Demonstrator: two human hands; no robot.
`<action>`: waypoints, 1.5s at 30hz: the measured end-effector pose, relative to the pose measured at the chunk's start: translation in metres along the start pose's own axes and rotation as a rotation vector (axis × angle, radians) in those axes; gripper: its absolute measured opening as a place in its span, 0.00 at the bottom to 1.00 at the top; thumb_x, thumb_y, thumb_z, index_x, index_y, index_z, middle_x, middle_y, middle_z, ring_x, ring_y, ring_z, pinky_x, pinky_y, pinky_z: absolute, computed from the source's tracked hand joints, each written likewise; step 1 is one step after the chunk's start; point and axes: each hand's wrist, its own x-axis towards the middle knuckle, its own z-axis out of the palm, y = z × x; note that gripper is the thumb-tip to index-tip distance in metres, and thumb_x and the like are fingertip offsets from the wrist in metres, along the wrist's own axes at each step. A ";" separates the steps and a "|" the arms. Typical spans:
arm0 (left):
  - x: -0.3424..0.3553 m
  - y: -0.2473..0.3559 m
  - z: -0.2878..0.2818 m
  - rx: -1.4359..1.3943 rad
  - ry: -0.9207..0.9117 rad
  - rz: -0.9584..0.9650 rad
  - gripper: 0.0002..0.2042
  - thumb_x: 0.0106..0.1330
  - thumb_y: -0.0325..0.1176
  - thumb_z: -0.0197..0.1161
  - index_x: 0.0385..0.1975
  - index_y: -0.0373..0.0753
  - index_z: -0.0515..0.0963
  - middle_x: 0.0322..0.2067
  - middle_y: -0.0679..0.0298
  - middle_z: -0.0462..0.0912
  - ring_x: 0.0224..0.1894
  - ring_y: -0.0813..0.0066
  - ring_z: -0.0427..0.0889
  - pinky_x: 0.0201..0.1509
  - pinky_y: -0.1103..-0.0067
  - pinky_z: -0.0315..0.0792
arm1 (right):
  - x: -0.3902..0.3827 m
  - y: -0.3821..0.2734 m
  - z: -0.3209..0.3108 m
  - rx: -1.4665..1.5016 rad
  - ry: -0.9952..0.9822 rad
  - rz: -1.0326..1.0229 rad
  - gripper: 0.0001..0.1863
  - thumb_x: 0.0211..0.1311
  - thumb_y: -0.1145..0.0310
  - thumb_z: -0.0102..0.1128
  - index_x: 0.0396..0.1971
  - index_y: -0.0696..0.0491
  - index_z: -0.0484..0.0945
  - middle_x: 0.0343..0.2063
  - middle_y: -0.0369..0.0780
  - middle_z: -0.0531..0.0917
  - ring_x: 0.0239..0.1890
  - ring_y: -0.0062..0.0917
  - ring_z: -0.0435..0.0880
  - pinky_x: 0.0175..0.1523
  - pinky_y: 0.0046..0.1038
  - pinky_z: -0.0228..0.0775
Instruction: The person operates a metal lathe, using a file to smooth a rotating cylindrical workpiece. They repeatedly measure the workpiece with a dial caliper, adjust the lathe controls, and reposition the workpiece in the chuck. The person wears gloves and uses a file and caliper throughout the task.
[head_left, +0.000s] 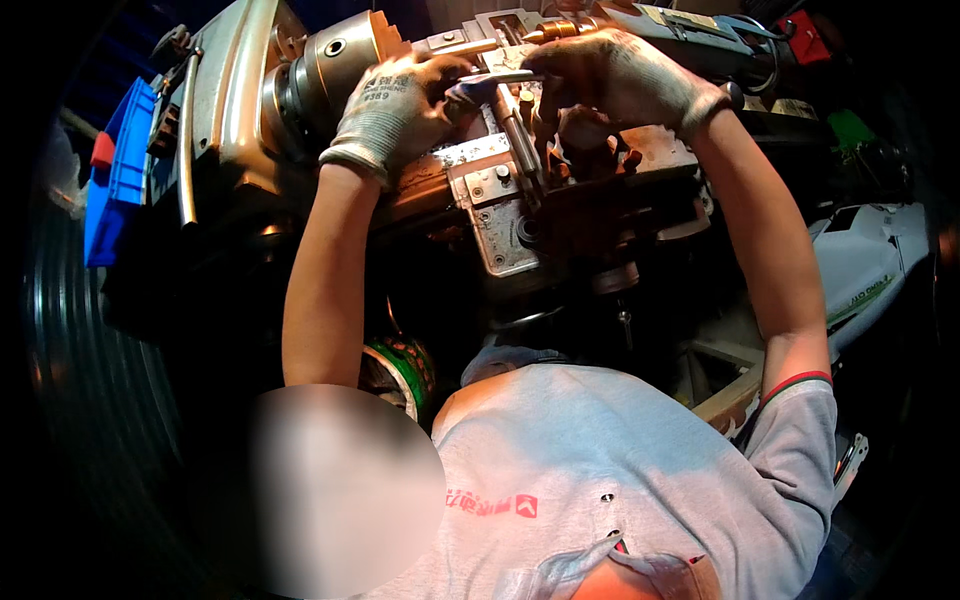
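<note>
Both hands wear soiled pale knit work gloves and are raised over a metal lathe. My left hand point(395, 105) has its fingers bent inward beside the lathe chuck point(345, 48). From the other side, my right hand point(630, 80) curls its darkened fingers toward the left one. A slim, shiny metal bar point(505, 76) spans the gap between the fingertips, with an end at each hand; its exact kind cannot be made out. Under it stands the lathe's tool carriage point(495, 215), with a rod-like lever point(517, 135) slanting across it. The fingertips are partly in shadow.
A blue plastic bin point(120, 175) is at the far left, near the grey headstock point(235, 100). Copper-coloured tooling point(560, 30) lies beyond my right hand. A white sack point(870, 255) sits at right. Below my left forearm is a green-rimmed round container point(400, 370).
</note>
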 end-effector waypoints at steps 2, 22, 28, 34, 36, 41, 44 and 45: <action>-0.015 0.024 -0.020 0.005 -0.207 -0.176 0.15 0.71 0.40 0.57 0.55 0.49 0.79 0.36 0.51 0.86 0.37 0.59 0.88 0.43 0.66 0.81 | 0.005 0.008 0.003 -0.094 0.035 0.008 0.36 0.49 0.80 0.64 0.63 0.47 0.72 0.44 0.39 0.86 0.44 0.28 0.86 0.54 0.29 0.80; -0.047 0.030 -0.028 -0.158 -0.256 0.219 0.27 0.72 0.50 0.57 0.61 0.35 0.72 0.57 0.43 0.76 0.59 0.48 0.76 0.64 0.65 0.70 | -0.033 -0.115 0.152 1.981 0.647 0.220 0.22 0.74 0.56 0.50 0.56 0.59 0.72 0.51 0.41 0.79 0.47 0.26 0.84 0.50 0.23 0.78; 0.054 0.075 -0.046 -0.163 -0.283 0.305 0.20 0.66 0.46 0.65 0.53 0.41 0.79 0.57 0.51 0.77 0.58 0.53 0.78 0.58 0.64 0.75 | 0.048 -0.131 0.178 2.525 0.645 -0.511 0.25 0.74 0.49 0.45 0.62 0.47 0.70 0.56 0.43 0.79 0.60 0.37 0.76 0.69 0.47 0.62; 0.103 0.080 0.009 -0.311 -0.536 0.389 0.14 0.57 0.20 0.60 0.40 0.42 0.84 0.62 0.53 0.74 0.57 0.53 0.80 0.58 0.66 0.76 | 0.044 -0.144 0.138 2.869 0.668 -0.084 0.35 0.70 0.37 0.45 0.56 0.55 0.76 0.55 0.44 0.81 0.60 0.37 0.76 0.68 0.44 0.64; 0.113 0.071 0.038 -0.368 -0.284 0.610 0.15 0.56 0.18 0.57 0.41 0.41 0.84 0.62 0.53 0.74 0.54 0.55 0.82 0.53 0.68 0.79 | 0.060 -0.118 0.175 2.872 0.615 -0.419 0.34 0.69 0.36 0.46 0.58 0.52 0.74 0.57 0.44 0.79 0.61 0.36 0.75 0.67 0.44 0.65; 0.103 0.076 0.020 -0.170 -0.366 0.517 0.11 0.56 0.22 0.61 0.35 0.46 0.84 0.63 0.58 0.74 0.64 0.56 0.73 0.65 0.62 0.66 | 0.071 -0.121 0.193 2.471 0.789 0.104 0.32 0.69 0.35 0.46 0.56 0.46 0.76 0.50 0.39 0.81 0.55 0.32 0.78 0.63 0.40 0.69; 0.097 0.071 0.026 -0.326 -0.403 0.385 0.05 0.55 0.25 0.63 0.29 0.44 0.82 0.62 0.58 0.74 0.63 0.55 0.73 0.62 0.61 0.68 | 0.056 -0.126 0.187 2.333 0.708 0.265 0.31 0.68 0.34 0.47 0.54 0.45 0.77 0.46 0.38 0.82 0.50 0.32 0.80 0.58 0.40 0.73; 0.099 0.070 0.028 -0.345 -0.326 0.448 0.04 0.55 0.28 0.64 0.31 0.42 0.81 0.55 0.57 0.78 0.56 0.51 0.76 0.56 0.61 0.71 | 0.058 -0.127 0.190 2.415 0.701 0.235 0.30 0.68 0.34 0.47 0.51 0.45 0.77 0.43 0.38 0.82 0.47 0.32 0.80 0.55 0.39 0.74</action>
